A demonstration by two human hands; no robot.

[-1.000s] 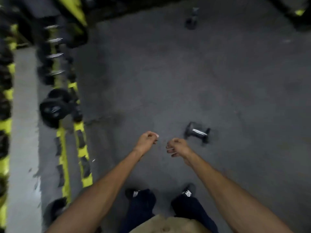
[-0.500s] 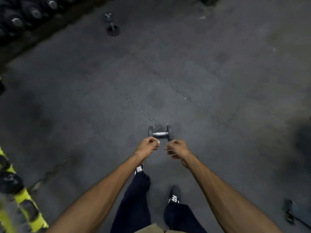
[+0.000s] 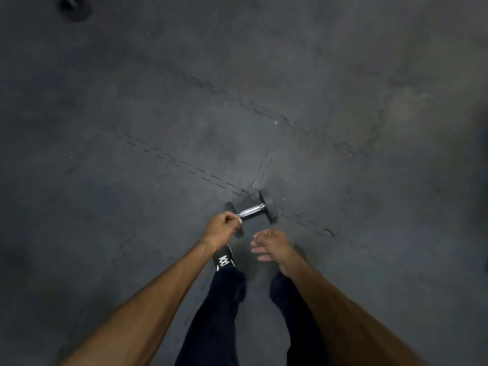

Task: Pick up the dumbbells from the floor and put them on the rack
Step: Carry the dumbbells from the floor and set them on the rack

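A small dumbbell (image 3: 254, 209) with black ends and a chrome handle lies on the grey rubber floor just ahead of my feet. My left hand (image 3: 221, 230) is curled into a fist in front of the dumbbell's near left end and covers part of it; I cannot tell whether it touches it. My right hand (image 3: 272, 244) hangs below the dumbbell's right end with its fingers apart and nothing in it. The rack is out of view.
A second dark dumbbell (image 3: 72, 7), blurred, lies on the floor at the far upper left. Seams of the interlocking floor mats (image 3: 184, 165) cross the middle. My shoe (image 3: 224, 258) stands just behind the near dumbbell.
My view has turned away from the yellow rack, which has left the frame. The dumbbell now lies closer and larger. My right hand has spread its fingers and dropped lower.
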